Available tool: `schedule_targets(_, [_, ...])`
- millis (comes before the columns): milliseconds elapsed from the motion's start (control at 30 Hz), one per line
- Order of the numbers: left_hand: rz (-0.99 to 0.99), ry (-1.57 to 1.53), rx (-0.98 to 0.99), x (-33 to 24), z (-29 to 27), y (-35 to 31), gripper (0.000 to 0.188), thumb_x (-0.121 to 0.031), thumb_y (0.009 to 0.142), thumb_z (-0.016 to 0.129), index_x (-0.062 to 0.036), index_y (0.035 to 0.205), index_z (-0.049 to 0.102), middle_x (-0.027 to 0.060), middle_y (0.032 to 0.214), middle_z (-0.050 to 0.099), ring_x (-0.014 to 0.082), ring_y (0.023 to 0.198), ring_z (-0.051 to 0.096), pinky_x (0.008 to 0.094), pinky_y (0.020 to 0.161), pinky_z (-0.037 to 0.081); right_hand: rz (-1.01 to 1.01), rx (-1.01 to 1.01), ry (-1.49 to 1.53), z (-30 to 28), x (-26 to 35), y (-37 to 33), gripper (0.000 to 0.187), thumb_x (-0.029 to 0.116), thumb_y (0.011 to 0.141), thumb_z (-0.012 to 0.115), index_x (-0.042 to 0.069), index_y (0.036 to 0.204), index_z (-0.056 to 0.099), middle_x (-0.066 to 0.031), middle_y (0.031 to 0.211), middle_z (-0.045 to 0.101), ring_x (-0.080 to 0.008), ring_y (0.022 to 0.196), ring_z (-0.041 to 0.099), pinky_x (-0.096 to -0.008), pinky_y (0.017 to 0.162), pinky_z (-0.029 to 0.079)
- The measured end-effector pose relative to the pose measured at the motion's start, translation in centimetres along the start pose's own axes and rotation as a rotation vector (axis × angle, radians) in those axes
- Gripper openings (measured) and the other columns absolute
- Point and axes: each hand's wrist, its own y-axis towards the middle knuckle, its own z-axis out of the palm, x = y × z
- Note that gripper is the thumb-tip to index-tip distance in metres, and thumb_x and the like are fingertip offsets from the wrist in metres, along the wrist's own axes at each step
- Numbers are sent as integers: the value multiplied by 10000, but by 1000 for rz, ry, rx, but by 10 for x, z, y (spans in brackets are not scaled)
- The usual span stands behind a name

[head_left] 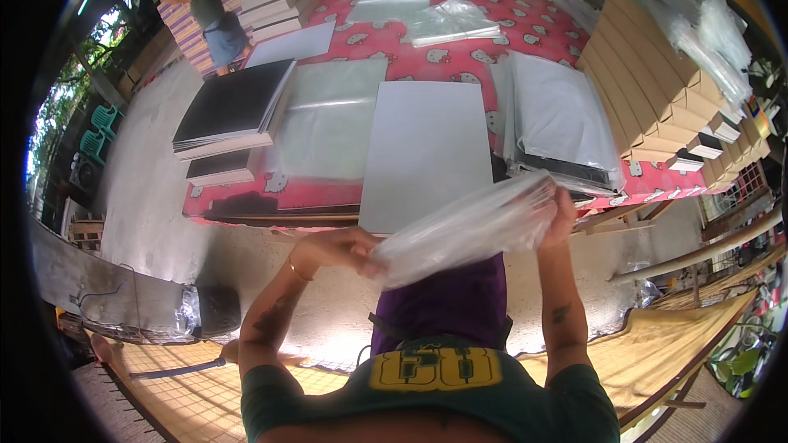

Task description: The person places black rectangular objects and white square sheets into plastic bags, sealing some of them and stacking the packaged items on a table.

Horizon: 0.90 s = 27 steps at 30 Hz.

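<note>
A clear plastic bag (pixel 468 226), bunched and a little blurred, stretches between my two hands in front of the table edge. My left hand (pixel 349 250) pinches its lower left end. Higher up on the other side, my right hand (pixel 561 217) grips the opposite end. Just beyond the bag a white board (pixel 427 143) lies flat, its near end at the table edge. Left of the board are flat clear plastic sleeves (pixel 328 119). To its right sits a stack in clear plastic wrap (pixel 562 111), white on top with black showing beneath.
A stack of black-topped boards (pixel 234 107) stands at the table's left edge. Folded brown cardboard (pixel 648 74) is piled at the right, with loose plastic (pixel 698 20) on it. More plastic (pixel 451 23) lies on the pink patterned tablecloth (pixel 353 37). Another person (pixel 213 20) stands far left beside stacks.
</note>
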Motion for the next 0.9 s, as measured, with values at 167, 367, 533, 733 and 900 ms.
schedule_targets(167, [123,-810,-718,-60,5,-11,313,-157,792,615,-5,1064,594,180,934,636,355,824,618,483,776,505,382,386,-948,-14,-13,-15,267,17,703,686,23,881,487,22,772,396,-81,691,422,-277,729,501])
schedule_targets(367, [-322,-168,-859,17,43,-13,380,-47,812,480,-26,1189,516,122,822,618,124,620,567,236,503,448,-248,-463,-1143,-20,-80,-44,251,8,831,556,13,1075,498,-35,749,532,-78,587,493,-217,548,420])
schedule_targets(533, [-311,-67,-1123,31,76,7,307,-5,840,468,28,1137,537,70,768,589,103,563,530,230,491,438,-356,-564,-1306,-30,-93,-40,478,-50,841,464,18,1314,450,-93,799,602,-96,554,524,-233,519,443])
schedule_targets(733, [-147,70,-1094,-6,89,10,223,26,833,474,23,1032,574,66,775,583,93,566,529,227,515,451,-461,-560,-1312,-3,-81,-49,423,-49,849,436,6,1263,503,-60,756,598,-86,564,519,-229,521,440])
schedule_targets(900, [245,-570,-941,-39,74,-5,143,-100,854,540,-59,989,521,78,933,570,142,826,580,316,683,509,-177,-187,-576,-4,-31,-74,313,42,829,569,12,1139,536,-74,857,629,-118,779,594,-238,695,453])
